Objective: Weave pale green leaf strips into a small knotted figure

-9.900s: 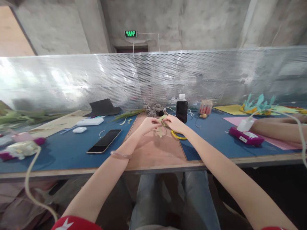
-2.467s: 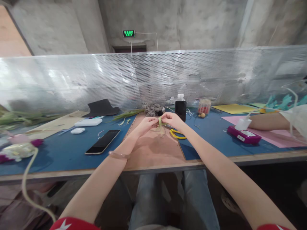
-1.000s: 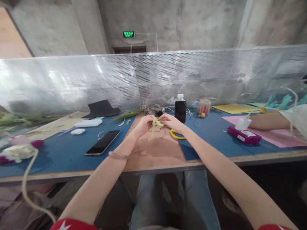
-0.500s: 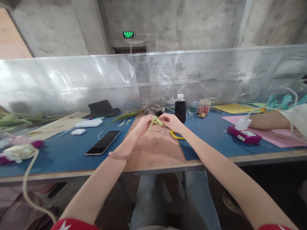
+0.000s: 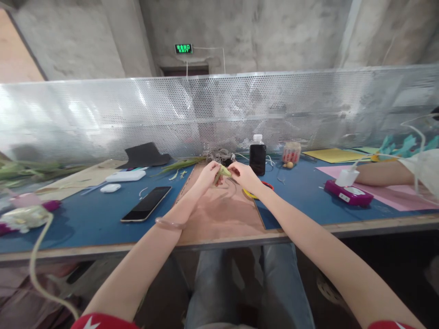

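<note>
Between my hands, above the brown board [image 5: 222, 214], is a pale green leaf strip [image 5: 224, 171], folded and looking like corn husk or a similar plant leaf. My left hand [image 5: 210, 174] pinches its left side. The fingertips of my right hand [image 5: 244, 174] close on its right end. Just beyond the hands lies a tangled grey bundle of cord [image 5: 219, 156]. A yellow and red ring-like handle [image 5: 252, 193] shows partly from under my right wrist. Finger detail is small, and part of the strip is hidden by the fingers.
A black phone [image 5: 147, 204] and a white earbud case [image 5: 110, 188] lie to the left. A phone leans on a bottle [image 5: 258, 155] behind. To the right are a clear jar [image 5: 291, 153], a purple power block [image 5: 348, 193] and another person's arm [image 5: 384, 172]. Long green leaves [image 5: 183, 163] lie at the back.
The strip has turned from a loose, dangling loop into a more compact, flatter fold. My right hand has shifted slightly, showing the red part of the ring-like handle.
</note>
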The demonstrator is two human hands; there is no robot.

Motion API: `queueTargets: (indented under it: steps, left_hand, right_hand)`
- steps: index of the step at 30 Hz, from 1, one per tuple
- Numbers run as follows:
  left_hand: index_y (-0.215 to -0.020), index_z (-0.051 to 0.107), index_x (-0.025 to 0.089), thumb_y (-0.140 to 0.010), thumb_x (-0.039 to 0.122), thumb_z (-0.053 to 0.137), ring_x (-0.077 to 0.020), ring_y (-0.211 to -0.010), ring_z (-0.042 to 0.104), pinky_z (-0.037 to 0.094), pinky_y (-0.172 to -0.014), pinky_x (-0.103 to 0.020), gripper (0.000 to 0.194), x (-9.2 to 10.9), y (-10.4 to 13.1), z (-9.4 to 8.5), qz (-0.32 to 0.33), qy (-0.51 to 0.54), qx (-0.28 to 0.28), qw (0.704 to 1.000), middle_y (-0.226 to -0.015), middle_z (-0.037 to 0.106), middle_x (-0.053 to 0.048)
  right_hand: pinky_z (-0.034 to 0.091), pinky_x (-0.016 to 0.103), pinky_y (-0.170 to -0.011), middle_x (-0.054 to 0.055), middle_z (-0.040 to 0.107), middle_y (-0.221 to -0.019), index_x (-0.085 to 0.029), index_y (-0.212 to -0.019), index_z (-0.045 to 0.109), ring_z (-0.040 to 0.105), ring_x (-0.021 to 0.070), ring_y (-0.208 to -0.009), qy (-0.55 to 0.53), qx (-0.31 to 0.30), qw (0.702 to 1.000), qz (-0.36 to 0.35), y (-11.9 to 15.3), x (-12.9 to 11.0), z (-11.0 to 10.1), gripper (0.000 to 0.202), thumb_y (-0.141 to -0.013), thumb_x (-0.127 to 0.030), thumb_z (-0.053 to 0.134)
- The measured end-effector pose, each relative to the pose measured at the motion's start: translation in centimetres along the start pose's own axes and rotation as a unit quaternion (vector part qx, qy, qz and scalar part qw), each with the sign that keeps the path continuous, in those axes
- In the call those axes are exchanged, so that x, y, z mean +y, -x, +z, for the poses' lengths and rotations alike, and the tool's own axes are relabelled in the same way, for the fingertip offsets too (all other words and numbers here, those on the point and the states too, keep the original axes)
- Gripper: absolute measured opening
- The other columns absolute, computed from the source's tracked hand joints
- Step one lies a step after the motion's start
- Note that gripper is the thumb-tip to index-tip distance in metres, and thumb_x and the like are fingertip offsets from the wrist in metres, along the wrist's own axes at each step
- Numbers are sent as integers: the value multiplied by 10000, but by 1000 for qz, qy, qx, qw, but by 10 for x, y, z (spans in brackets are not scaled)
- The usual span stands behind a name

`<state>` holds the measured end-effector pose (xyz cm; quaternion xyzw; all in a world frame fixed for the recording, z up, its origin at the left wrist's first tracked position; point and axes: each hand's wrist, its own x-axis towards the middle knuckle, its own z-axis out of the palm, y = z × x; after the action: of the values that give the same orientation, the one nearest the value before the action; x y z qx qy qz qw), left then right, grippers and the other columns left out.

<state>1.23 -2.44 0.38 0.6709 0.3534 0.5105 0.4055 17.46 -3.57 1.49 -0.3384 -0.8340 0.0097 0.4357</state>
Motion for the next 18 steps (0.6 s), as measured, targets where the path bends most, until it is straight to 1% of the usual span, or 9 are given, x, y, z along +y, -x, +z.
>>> queueTargets:
  steps: [3,9,13,18]
  left_hand:
    - [-927,537,114,-874,332,446,-62,-485,481,421,-444,-196,242,3,1,1,13,-28,24,999,-693,542,12]
    - [-915,540,116,-866,302,467,-70,-523,494,434,-477,-208,205,3,-1,1,61,-71,88,992,-725,545,6]
    - [-920,538,119,-869,317,457,-71,-513,490,433,-485,-215,220,1,-2,-1,81,-77,144,983,-708,543,10]
    - [-935,529,128,-877,333,436,-66,-492,468,416,-468,-209,232,5,1,-1,90,-64,213,971,-695,531,14]
  right_hand:
    - [461,315,-703,24,584,-848,-128,-880,568,558,127,-752,10,8,1000,-8,0,1,0,186,-861,-294,486]
    - [460,330,-733,31,585,-883,-131,-899,566,560,135,-788,28,37,999,-3,1,3,1,180,-868,-284,476]
    - [457,335,-735,33,582,-885,-131,-915,561,559,138,-790,42,67,997,9,1,3,0,187,-869,-289,472]
    - [468,323,-718,29,588,-869,-132,-911,564,565,129,-765,50,92,994,17,2,2,-2,181,-873,-282,469]
